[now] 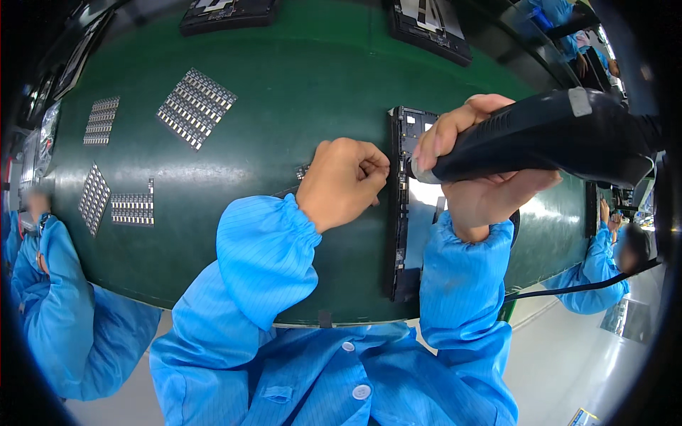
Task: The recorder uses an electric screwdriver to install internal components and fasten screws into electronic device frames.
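My right hand (pixel 472 184) is wrapped round a bulky black hand tool (pixel 540 138) with a pale patch on its body. I cannot tell its exact kind. The tool's nose hangs over an opened flat black electronic device (pixel 399 255), which has small boards and a shiny panel inside. My left hand (pixel 344 177) is closed in a pinch beside the device's left edge. Whatever its fingertips hold, if anything, is hidden. Partly behind that hand lies a small piece of circuit board panel (pixel 302 171).
Several panels of small circuit boards (pixel 196 108) lie on the green table (pixel 284 85). Other opened black devices (pixel 227 15) stand at the far edge. A black cable (pixel 582 287) runs at the right. Co-workers in blue sleeves (pixel 67 284) sit left and right.
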`<state>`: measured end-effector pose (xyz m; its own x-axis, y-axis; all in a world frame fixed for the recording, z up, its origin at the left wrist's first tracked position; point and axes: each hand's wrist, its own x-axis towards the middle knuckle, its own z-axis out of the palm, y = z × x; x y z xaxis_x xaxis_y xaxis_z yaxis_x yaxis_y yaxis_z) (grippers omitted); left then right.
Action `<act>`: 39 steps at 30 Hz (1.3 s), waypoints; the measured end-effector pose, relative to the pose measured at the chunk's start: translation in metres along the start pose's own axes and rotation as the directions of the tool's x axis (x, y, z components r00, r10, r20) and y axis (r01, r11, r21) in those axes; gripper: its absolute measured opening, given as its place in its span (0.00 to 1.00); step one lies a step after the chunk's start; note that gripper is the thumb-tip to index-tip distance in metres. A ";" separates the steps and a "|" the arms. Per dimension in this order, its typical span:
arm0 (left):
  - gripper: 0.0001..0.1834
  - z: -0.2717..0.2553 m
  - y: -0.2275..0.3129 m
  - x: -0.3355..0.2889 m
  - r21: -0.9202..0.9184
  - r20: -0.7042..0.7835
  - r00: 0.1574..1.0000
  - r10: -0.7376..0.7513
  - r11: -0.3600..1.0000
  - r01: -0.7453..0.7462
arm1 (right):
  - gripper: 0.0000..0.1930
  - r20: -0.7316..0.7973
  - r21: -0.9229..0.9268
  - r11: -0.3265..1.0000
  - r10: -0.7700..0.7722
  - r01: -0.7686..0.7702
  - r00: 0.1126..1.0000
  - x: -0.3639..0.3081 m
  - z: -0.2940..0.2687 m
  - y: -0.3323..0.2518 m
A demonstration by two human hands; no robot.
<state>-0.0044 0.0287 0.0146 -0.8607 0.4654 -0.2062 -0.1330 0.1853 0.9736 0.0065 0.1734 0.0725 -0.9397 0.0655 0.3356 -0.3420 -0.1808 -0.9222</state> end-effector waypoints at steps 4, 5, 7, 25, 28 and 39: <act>0.09 0.002 -0.003 0.001 -0.001 -0.017 1.000 0.019 1.000 -0.019 | 0.50 0.138 0.044 0.999 -0.038 0.032 0.990 -0.001 -0.013 0.008; 0.09 0.002 -0.003 0.001 0.001 -0.025 0.999 0.026 1.000 -0.026 | 0.50 0.139 0.051 0.998 -0.052 0.045 0.989 0.000 -0.014 0.008; 0.09 0.004 -0.004 0.001 0.028 -0.038 0.998 0.046 0.999 -0.044 | 0.48 0.086 0.024 0.999 -0.050 0.049 0.995 0.000 -0.012 0.008; 0.24 0.107 0.001 -0.081 0.670 0.409 0.544 0.732 0.164 -0.724 | 0.44 -0.200 -0.052 0.915 -0.403 0.400 0.893 -0.040 -0.101 -0.057; 0.27 0.109 -0.013 -0.076 0.742 0.391 0.632 0.669 0.176 -0.646 | 0.43 -0.215 -0.086 0.912 -0.410 0.401 0.886 -0.045 -0.114 -0.054; 0.23 0.016 -0.012 -0.069 0.905 0.193 0.653 0.732 0.125 -0.408 | 0.42 -0.222 -0.005 0.925 -0.370 0.379 0.902 -0.060 -0.132 -0.046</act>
<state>0.0645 0.0078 0.0160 -0.5647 0.6071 0.5591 0.7788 0.6162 0.1175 0.0784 0.3070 0.0696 -0.7211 0.3437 0.6016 -0.6724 -0.1380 -0.7272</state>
